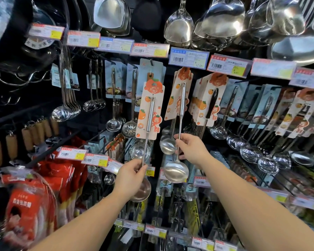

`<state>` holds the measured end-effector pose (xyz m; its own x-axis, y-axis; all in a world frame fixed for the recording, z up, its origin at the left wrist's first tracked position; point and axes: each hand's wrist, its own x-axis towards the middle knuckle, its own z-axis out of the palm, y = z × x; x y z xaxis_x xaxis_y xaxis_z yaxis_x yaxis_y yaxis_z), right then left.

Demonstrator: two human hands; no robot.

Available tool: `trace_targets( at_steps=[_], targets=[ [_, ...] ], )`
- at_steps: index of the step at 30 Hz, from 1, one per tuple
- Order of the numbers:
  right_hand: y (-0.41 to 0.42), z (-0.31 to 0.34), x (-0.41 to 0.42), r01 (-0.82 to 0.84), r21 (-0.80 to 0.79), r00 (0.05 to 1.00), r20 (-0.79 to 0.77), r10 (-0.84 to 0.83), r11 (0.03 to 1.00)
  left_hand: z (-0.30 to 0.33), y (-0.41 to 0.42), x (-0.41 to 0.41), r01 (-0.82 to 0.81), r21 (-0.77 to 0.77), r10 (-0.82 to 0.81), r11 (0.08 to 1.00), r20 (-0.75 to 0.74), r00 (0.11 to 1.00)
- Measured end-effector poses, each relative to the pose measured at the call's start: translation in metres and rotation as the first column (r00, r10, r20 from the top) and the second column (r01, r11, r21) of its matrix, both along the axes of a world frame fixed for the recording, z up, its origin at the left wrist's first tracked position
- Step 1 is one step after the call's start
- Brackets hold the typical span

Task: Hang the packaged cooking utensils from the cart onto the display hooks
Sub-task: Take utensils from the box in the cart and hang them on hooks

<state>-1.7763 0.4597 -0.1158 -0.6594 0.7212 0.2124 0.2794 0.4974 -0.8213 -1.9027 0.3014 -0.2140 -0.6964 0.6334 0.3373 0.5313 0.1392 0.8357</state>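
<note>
The left hand (132, 175) is pinching the stem of a carded ladle (150, 113), holding it upright before the rack. The right hand (190, 148) is gripping a second ladle (179, 105), whose card is up by a hook under the price tags (188, 57).

Person's body, as seen from the head camera: two forearms, both bare from the near edge of view to the wrist, no sleeve showing on either. Left hand (132, 175) and right hand (191, 148) were ungloved; fingers slender; any ring, watch or band could not be made out
</note>
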Motion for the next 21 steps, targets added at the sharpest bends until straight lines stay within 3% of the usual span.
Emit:
trace_targets(
  at_steps=[9, 21],
  targets=[
    [-0.001, 0.013, 0.021, -0.05, -0.073, 0.999, -0.011, 0.049, 0.996, 0.002, 0.004, 0.006, 0.016, 0.007, -0.016, 1.0, 0.003, 1.0],
    [-0.009, 0.027, 0.035, -0.175, -0.14, 0.985, -0.024, 0.174, 0.975, 0.006, 0.015, 0.023, 0.027, 0.002, -0.026, 1.0, -0.15, 0.988]
  ],
)
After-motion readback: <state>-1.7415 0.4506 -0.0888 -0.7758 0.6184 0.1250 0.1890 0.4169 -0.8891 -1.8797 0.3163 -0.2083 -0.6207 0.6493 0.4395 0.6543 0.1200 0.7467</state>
